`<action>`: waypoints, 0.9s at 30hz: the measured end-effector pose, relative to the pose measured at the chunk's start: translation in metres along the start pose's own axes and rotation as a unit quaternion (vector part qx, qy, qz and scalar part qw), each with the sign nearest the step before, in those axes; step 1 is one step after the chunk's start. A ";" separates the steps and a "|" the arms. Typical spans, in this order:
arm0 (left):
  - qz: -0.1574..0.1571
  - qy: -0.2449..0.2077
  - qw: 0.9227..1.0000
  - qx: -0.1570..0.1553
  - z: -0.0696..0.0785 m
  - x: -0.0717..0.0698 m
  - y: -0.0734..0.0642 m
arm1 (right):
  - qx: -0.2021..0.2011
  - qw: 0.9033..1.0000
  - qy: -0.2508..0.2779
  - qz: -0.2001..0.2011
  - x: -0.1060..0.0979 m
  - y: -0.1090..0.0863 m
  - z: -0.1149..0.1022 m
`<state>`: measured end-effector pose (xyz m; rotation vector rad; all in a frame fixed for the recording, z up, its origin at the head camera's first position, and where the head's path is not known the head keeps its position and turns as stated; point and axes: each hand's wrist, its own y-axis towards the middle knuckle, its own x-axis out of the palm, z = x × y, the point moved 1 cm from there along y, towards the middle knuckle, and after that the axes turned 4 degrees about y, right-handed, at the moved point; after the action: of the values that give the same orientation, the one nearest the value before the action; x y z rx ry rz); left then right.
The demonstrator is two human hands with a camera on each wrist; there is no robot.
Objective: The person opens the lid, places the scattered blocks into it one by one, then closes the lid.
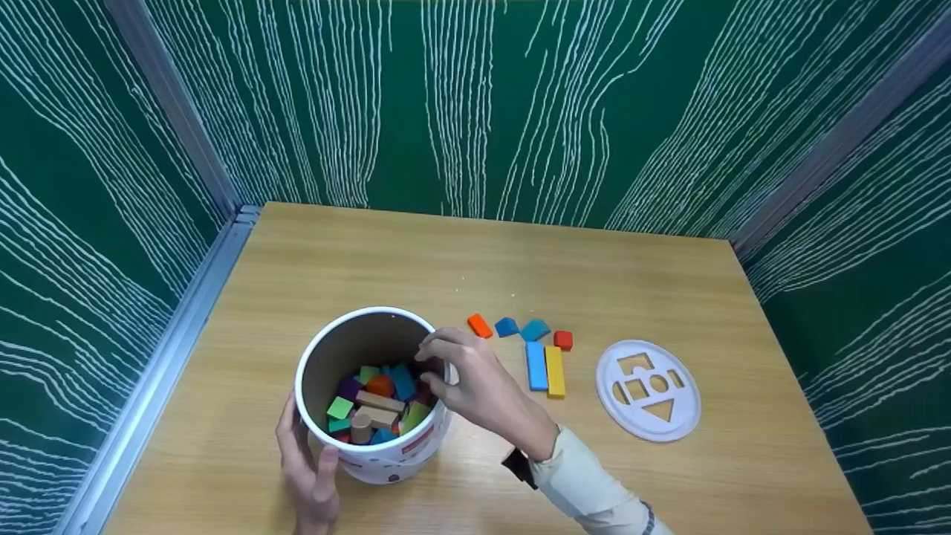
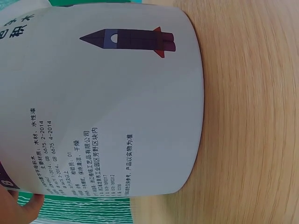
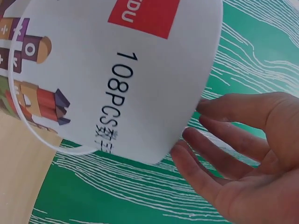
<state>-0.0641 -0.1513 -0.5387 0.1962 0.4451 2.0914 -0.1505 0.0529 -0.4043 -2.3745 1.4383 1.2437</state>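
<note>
A white round bucket [image 1: 371, 467] stands on the table with many coloured wooden blocks [image 1: 380, 416] inside, among them green, teal, purple, orange and plain wood ones. My left hand [image 1: 308, 475] holds the bucket's near left side, thumb toward the front and fingers round the wall. At the right of the rim is my right hand [image 1: 472, 379], its fingertips reaching just inside the opening above the blocks. Its fingers [image 3: 201, 172] are loosely bent in the right wrist view, tips hidden behind the rim, and no block shows between them. Printed text and a rocket [image 2: 135, 39] mark the bucket's wall.
Right of the bucket lie an orange block [image 1: 480, 325], a blue block [image 1: 507, 327], a teal block [image 1: 535, 330], a red block [image 1: 563, 340], and long blue [image 1: 536, 365] and yellow [image 1: 555, 371] blocks. Farther right rests a white lid [image 1: 617, 412] with shaped holes. Green walls [image 1: 461, 111] surround the table.
</note>
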 end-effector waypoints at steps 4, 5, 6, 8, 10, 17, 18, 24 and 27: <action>0.001 0.003 1.000 0.004 -0.002 0.000 0.000 | -0.001 1.000 -0.004 0.024 -0.005 -0.004 0.003; 0.001 0.000 1.000 0.003 -0.002 0.000 0.000 | -0.002 1.000 -0.007 0.030 -0.006 -0.005 0.004; 0.001 -0.003 1.000 0.002 -0.002 0.000 0.000 | -0.002 0.999 -0.008 0.035 -0.007 -0.006 0.005; 0.002 -0.008 1.000 0.001 -0.001 0.000 0.001 | -0.001 0.999 -0.010 0.047 -0.008 -0.008 0.007; 0.005 -0.011 1.000 0.001 -0.001 0.000 0.001 | 0.000 0.998 -0.014 0.057 -0.009 -0.010 0.011; 0.008 -0.005 1.000 0.007 0.001 0.001 0.000 | 0.003 0.995 -0.021 0.098 -0.011 -0.016 0.023; 0.008 -0.006 1.000 0.006 0.001 0.000 -0.001 | 0.007 0.995 -0.020 0.101 -0.012 -0.017 0.025; 0.009 0.000 1.000 0.003 0.001 0.000 0.000 | 0.028 0.994 -0.013 0.109 -0.011 -0.023 0.038; 0.008 0.002 1.000 0.001 0.000 0.000 -0.001 | 0.033 0.992 -0.014 0.118 -0.011 -0.025 0.046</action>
<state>-0.0637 -0.1508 -0.5386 0.1961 0.4499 2.1070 -0.1603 0.0957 -0.4348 -2.1853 1.7635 1.2517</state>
